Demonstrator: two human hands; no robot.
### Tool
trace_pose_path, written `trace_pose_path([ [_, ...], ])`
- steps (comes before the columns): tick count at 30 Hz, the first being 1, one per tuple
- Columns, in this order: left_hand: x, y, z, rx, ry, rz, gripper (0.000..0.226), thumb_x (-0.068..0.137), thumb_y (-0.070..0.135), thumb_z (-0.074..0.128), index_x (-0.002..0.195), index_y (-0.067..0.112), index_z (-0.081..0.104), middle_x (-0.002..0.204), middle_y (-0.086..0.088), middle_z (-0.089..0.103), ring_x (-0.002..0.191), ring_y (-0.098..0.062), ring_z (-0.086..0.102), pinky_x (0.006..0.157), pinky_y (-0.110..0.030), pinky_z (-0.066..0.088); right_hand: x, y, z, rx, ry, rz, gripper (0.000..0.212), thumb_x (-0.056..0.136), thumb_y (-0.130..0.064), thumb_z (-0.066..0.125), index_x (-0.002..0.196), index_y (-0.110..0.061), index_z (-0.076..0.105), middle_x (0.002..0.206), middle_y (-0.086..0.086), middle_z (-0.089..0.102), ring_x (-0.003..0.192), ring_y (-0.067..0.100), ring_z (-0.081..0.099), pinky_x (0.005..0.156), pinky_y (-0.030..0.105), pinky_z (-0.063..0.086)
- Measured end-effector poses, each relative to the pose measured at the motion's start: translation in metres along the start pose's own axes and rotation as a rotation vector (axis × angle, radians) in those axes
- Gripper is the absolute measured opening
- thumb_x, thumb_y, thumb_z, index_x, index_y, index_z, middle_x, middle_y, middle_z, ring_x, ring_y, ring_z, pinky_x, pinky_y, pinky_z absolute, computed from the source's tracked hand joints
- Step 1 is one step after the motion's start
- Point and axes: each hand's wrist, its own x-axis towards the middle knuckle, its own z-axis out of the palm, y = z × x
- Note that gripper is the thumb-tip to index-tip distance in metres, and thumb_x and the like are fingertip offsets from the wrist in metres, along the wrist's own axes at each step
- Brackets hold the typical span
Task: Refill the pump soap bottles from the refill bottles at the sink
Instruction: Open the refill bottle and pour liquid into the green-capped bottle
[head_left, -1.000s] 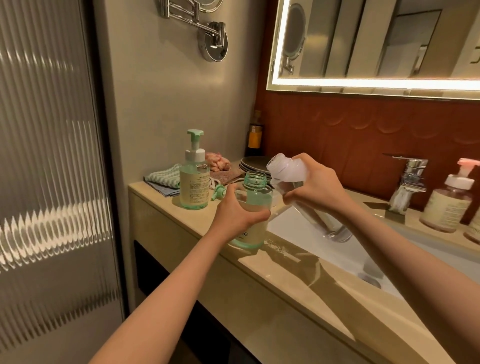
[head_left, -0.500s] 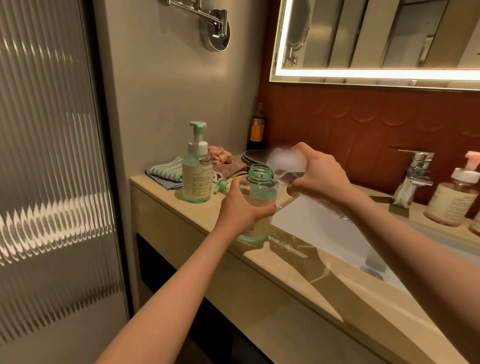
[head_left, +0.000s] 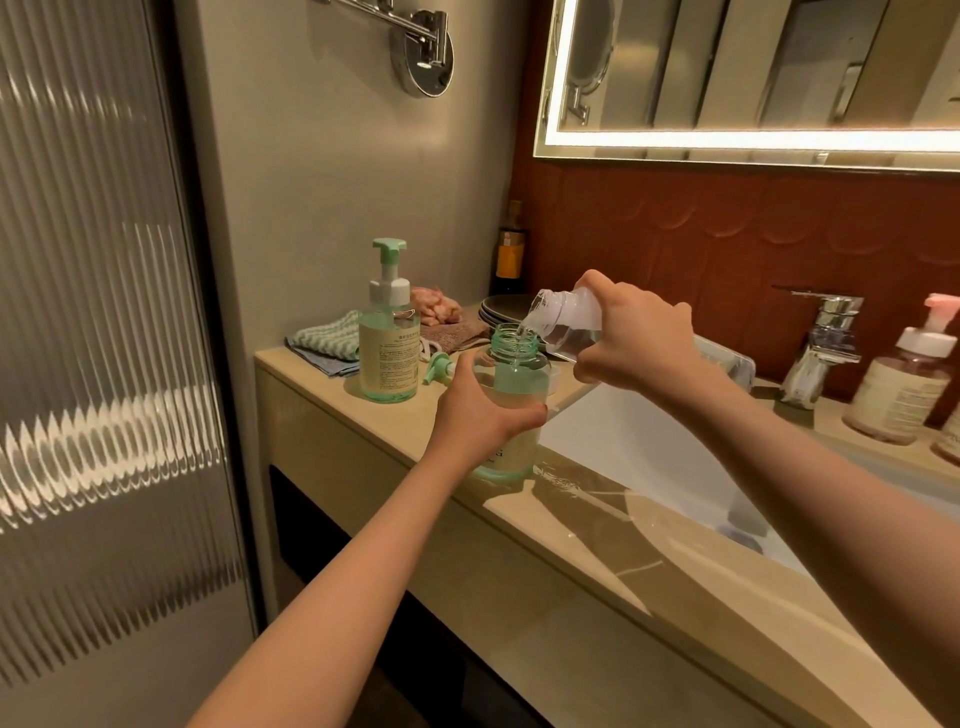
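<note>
Clear refill bottle (head_left: 563, 325) aslant over threaded green soap bottle (head_left: 514, 374); glossy counter (head_left: 597, 561)

Refill bottle (head_left: 569, 326) now over pump bottle (head_left: 515, 375)

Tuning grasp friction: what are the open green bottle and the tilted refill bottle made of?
Open green bottle: likely clear green-tinted plastic, glossy; liquid shows through, moulded thread at neck. Refill bottle: probably translucent plastic, frosted white shoulder, clearer body.
</note>
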Motion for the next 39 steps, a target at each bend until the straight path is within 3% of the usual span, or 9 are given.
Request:
trace_pose_path([
  [11,-0.0007,0.0011,0.0003,-0.005,-0.001,0.004,0.082,0.068,0.028,0.08,0.134,0.019,0.032,0.119,-0.001,0.052,0.101,-0.015,0.049,0.063,-0.017,0.039,-0.0012,-0.0026,-0.0015,-0.027,0.002,0.001,0.062,0.072,-0.018,0.068,0.127,-0.025,0.039,0.091,-0.002,0.045,0.087,0.018,0.043,0.098,0.049,0.035],
  [15,-0.0012,0.0011,0.0004,-0.005,0.0,0.004,0.082,0.068,0.028,0.08,0.134,0.019,0.032,0.119,-0.001,0.051,0.102,-0.015,0.049,0.072,-0.023,0.04,-0.0014,-0.0024,-0.0012,-0.032,0.002,0.002,0.063,0.073,-0.018,0.068,0.128,-0.025,0.038,0.091,-0.002,0.045,0.086,0.017,0.041,0.097,0.048,0.036],
  [20,-0.0019,0.0017,0.0002,-0.007,-0.001,0.007,0.081,0.068,0.028,0.08,0.133,0.018,0.033,0.113,0.002,0.049,0.1,-0.014,0.047,0.069,-0.019,0.039,-0.0008,-0.0025,-0.0008,-0.032,0.002,0.003,0.062,0.073,-0.019,0.069,0.127,-0.025,0.039,0.091,-0.002,0.046,0.087,0.017,0.042,0.099,0.05,0.036],
  [29,-0.0013,0.0003,0.0011,-0.006,0.013,0.004,0.08,0.067,0.028,0.08,0.131,0.019,0.034,0.111,0.002,0.05,0.103,-0.018,0.051,0.073,-0.025,0.042,-0.0017,-0.0053,-0.0036,-0.056,-0.007,0.005,0.062,0.074,-0.02,0.068,0.128,-0.024,0.038,0.091,-0.002,0.045,0.091,0.02,0.047,0.099,0.051,0.034],
  [39,0.0006,-0.0015,0.0021,0.01,0.025,-0.005,0.085,0.066,0.03,0.08,0.135,0.017,0.033,0.122,-0.005,0.052,0.107,-0.02,0.051,0.076,-0.027,0.043,-0.0031,-0.0063,-0.004,-0.063,-0.004,0.012,0.064,0.074,-0.021,0.067,0.13,-0.024,0.036,0.094,0.001,0.047,0.098,0.024,0.051,0.097,0.049,0.033],
])
